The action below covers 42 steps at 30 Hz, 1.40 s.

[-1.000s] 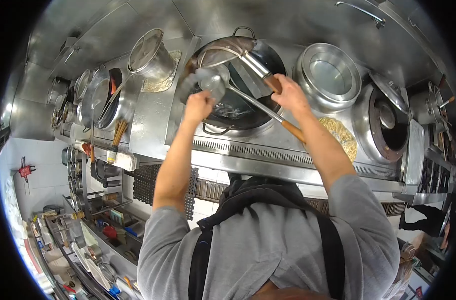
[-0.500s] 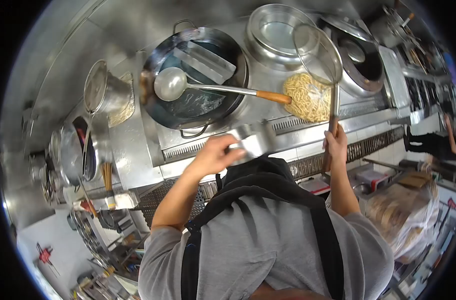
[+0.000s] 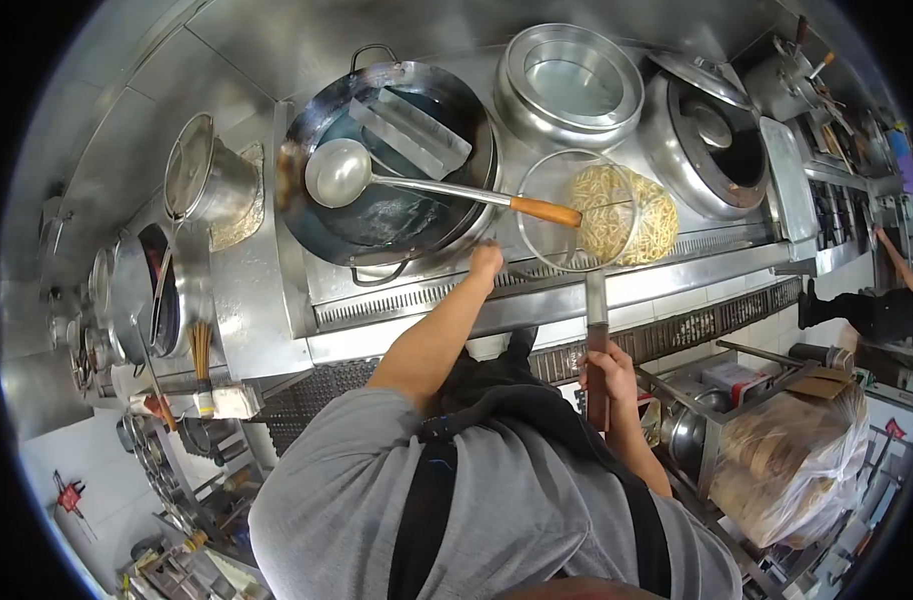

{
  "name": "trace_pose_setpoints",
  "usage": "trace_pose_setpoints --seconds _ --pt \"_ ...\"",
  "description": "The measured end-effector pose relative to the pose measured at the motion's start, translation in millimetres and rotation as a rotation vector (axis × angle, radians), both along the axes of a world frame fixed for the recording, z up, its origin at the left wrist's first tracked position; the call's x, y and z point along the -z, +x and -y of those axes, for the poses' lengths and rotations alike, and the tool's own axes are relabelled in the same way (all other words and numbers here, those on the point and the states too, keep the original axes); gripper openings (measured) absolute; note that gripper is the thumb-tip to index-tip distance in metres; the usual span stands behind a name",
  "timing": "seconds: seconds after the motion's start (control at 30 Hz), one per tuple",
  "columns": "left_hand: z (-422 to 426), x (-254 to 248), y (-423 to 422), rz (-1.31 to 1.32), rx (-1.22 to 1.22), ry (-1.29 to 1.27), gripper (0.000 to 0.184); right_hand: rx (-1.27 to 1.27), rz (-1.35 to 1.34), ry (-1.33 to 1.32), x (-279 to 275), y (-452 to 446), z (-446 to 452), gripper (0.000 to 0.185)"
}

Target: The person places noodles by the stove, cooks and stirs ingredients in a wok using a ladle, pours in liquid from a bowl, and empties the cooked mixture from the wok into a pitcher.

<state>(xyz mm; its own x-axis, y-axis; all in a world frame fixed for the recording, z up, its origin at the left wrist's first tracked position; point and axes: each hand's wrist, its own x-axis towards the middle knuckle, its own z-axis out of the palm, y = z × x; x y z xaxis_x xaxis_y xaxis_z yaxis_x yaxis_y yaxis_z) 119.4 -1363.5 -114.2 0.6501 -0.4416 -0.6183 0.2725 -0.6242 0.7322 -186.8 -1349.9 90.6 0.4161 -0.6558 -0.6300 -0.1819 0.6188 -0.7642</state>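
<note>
My right hand (image 3: 609, 378) is wrapped round the brown handle of a round, wire-rimmed strainer (image 3: 525, 205). The strainer's hoop overlaps a bundle of yellow noodles (image 3: 657, 225) lying on the steel stove top. Near the stove's front edge, my left hand (image 3: 487, 262) is closed beside the wok; what it holds, if anything, is hidden. A ladle (image 3: 339, 173) lies across the large dark wok (image 3: 302, 215), its wooden handle reaching to the strainer. Behind the ladle's shaft, a long metal piece (image 3: 412, 135) sits in the wok.
A steel pot (image 3: 567, 125) of clear liquid stands behind the strainer. To its right is a larger pot (image 3: 667, 150) with its lid leaning back. A smaller strainer pot (image 3: 212, 180) and a bamboo brush (image 3: 202, 355) are at left. Another person (image 3: 872, 300) is at far right.
My right hand has moved left and lower, carrying the strainer down over the noodles. My left hand has reached forward and right; the shiny metal object beside it no longer shows clearly.
</note>
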Motion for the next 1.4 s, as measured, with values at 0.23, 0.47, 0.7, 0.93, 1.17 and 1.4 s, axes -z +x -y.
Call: trace_pose_setpoints --seconds 0.23,0.47,0.7,0.93,1.17,1.4 --pt "-63.4 -222.2 82.3 0.000 0.311 -0.362 0.019 -0.305 -0.246 -0.121 131.3 -19.9 20.0 0.022" --pt "5.4 -154.2 261.0 1.214 1.157 0.397 0.032 -0.427 -0.409 -0.216 61.4 -17.9 32.8 0.045" --pt "31.2 -190.1 254.0 0.890 1.285 0.614 0.036 -0.370 -0.551 -0.542 82.5 -12.4 34.9 0.045" --pt "24.0 -244.0 279.3 0.928 1.306 0.299 0.022 -0.353 -0.551 -0.499 82.3 -8.5 38.4 0.044" --pt "16.8 -327.2 300.0 0.975 0.992 -0.017 0.025 -0.433 -0.632 -0.718 63.4 -4.4 39.6 0.045" --pt "-86.6 -423.4 263.4 0.867 0.558 0.079 0.030 -0.320 -0.378 -0.849 57.3 -2.8 66.0 0.036"
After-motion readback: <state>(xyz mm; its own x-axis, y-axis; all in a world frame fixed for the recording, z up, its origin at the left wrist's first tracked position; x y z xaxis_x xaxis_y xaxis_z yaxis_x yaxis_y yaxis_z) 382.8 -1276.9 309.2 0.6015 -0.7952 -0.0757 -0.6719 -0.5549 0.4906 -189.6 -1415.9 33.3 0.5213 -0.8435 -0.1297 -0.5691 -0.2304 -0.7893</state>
